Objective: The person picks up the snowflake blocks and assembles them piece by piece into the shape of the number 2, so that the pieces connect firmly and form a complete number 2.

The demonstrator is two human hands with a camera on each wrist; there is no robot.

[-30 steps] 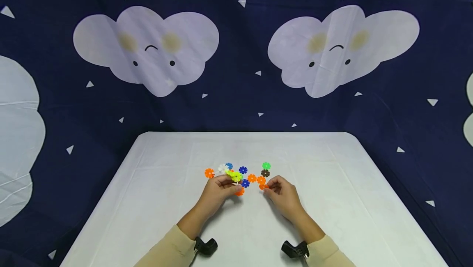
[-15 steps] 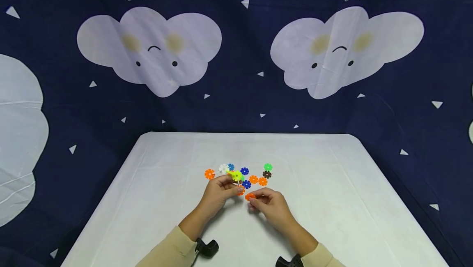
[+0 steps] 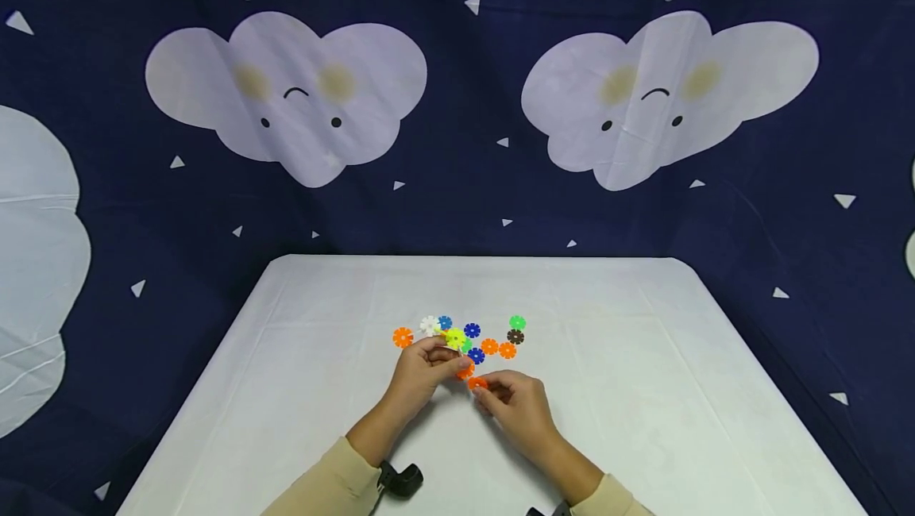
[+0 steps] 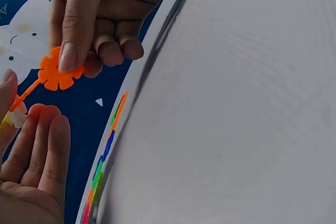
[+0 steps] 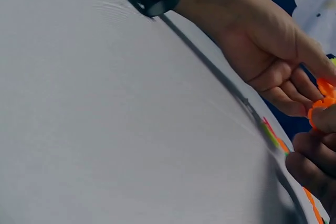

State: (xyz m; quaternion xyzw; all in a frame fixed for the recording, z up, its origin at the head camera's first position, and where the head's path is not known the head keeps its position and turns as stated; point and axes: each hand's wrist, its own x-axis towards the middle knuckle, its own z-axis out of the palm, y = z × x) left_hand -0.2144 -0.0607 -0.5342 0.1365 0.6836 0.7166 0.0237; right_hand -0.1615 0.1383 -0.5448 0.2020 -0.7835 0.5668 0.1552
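My left hand [image 3: 422, 377] pinches a small cluster of notched plastic snowflake discs between thumb and fingers. A yellow disc [image 3: 455, 338] shows above its fingers and an orange disc [image 3: 466, 371] below the thumb. My right hand [image 3: 520, 413] pinches another orange snowflake disc [image 3: 476, 383] by its edge, close to the cluster's lower end. In the left wrist view, the right thumb lies flat on this orange disc [image 4: 52, 74], and an orange disc seen edge-on [image 4: 25, 94] runs from it toward the left fingers. The right wrist view shows both hands meeting at the orange discs [image 5: 321, 109].
Loose discs lie on the white table [image 3: 608, 389] beyond the hands: an orange one [image 3: 403, 336], a white one [image 3: 430, 325], blue ones [image 3: 472, 330], a brown one [image 3: 515, 336] and a green one [image 3: 518, 322]. A dark blue cloth with clouds [image 3: 286, 95] hangs behind.
My right hand has picked up an orange disc from beside the other orange ones and brought it left and nearer, up to the cluster. My left hand has stayed nearly still.
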